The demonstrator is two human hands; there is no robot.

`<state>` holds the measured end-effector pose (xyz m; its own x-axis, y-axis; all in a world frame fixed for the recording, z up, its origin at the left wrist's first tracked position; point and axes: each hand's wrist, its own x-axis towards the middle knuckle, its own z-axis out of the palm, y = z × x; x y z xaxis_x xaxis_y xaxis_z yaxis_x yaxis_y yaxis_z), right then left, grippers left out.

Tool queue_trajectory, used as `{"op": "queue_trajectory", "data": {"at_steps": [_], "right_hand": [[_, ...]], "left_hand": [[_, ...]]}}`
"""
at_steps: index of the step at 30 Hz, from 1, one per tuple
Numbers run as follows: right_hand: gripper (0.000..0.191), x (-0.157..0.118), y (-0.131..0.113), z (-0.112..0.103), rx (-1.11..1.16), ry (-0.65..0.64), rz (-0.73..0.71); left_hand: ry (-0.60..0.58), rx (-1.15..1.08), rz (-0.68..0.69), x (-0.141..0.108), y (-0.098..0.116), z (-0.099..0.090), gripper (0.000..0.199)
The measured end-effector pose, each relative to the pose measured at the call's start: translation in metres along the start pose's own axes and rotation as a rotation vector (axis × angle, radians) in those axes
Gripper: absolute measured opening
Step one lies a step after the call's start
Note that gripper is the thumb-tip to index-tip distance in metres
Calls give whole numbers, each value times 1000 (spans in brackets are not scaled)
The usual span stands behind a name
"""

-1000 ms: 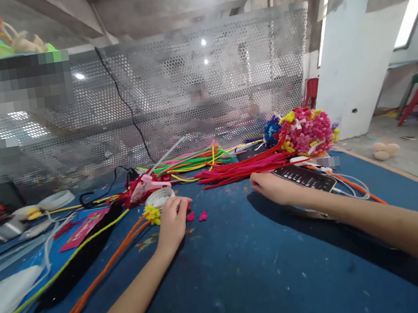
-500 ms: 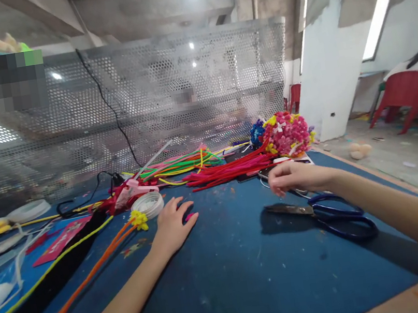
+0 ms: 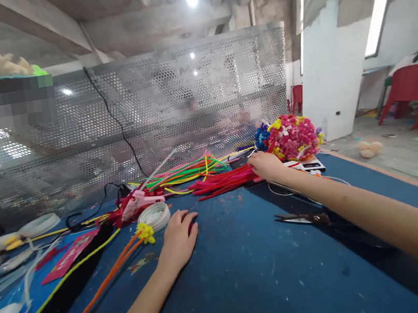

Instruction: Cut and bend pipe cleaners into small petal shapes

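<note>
My left hand [image 3: 180,239] rests on the blue table with its fingers spread loosely, and a small pink piece partly shows beneath them. Beside it stand a white round tub [image 3: 154,216] and a yellow pipe-cleaner flower [image 3: 145,233] on orange stems. Reaching forward, my right hand [image 3: 267,166] has its fingertips pinched at the right end of a bundle of red and pink pipe cleaners [image 3: 221,182]; the exact grip is partly hidden. Under my right forearm lie scissors [image 3: 305,219], their blades apart and their handles mostly covered.
A ball of pink, yellow and blue fuzzy flowers [image 3: 294,136] sits at the back right. Green and yellow pipe cleaners [image 3: 188,171] lie before a perforated metal screen [image 3: 185,102]. Black strips [image 3: 65,298] and a pink packet [image 3: 70,254] are on the left.
My right hand has moved forward and left, from above the scissors to the red bundle. My left hand stays on the table. The view has shifted slightly.
</note>
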<state>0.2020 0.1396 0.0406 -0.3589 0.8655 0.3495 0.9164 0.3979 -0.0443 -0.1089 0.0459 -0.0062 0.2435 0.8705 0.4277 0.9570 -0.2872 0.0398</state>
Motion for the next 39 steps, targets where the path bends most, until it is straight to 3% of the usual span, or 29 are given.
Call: {"op": "queue_trajectory", "data": {"at_steps": [5, 10, 16, 20, 23, 25, 28, 30, 31, 35, 39], "right_hand": [[19, 22, 10, -2, -112, -116, 18], [21, 35, 19, -6, -166, -133, 29], [22, 45, 29, -5, -183, -186, 39], [18, 36, 35, -17, -174, -40, -6], [24, 26, 44, -39, -174, 122, -28], [23, 23, 50, -56, -4, 333, 33], [11, 25, 51, -74, 840, 603, 276], [13, 26, 41, -76, 1327, 529, 396], [17, 25, 33, -73, 1440, 450, 417], [25, 7, -6, -41, 1602, 295, 395], [31, -19, -33, -2, 1645, 359, 315]], "left_hand": [[153, 67, 171, -1, 10, -14, 26], [131, -28, 282, 22, 38, -15, 28], [117, -202, 327, 102, 102, 28, 36], [192, -250, 302, 150, 128, 55, 33], [274, -297, 257, 168, 130, 60, 34], [332, -324, 218, 172, 128, 56, 37], [458, -395, 181, 172, 126, 45, 40], [521, -493, 164, 167, 129, 39, 42], [525, -558, 151, 162, 131, 37, 42], [340, -838, 97, 128, 141, 30, 40], [-16, -1143, -31, 78, 143, 23, 38]]}}
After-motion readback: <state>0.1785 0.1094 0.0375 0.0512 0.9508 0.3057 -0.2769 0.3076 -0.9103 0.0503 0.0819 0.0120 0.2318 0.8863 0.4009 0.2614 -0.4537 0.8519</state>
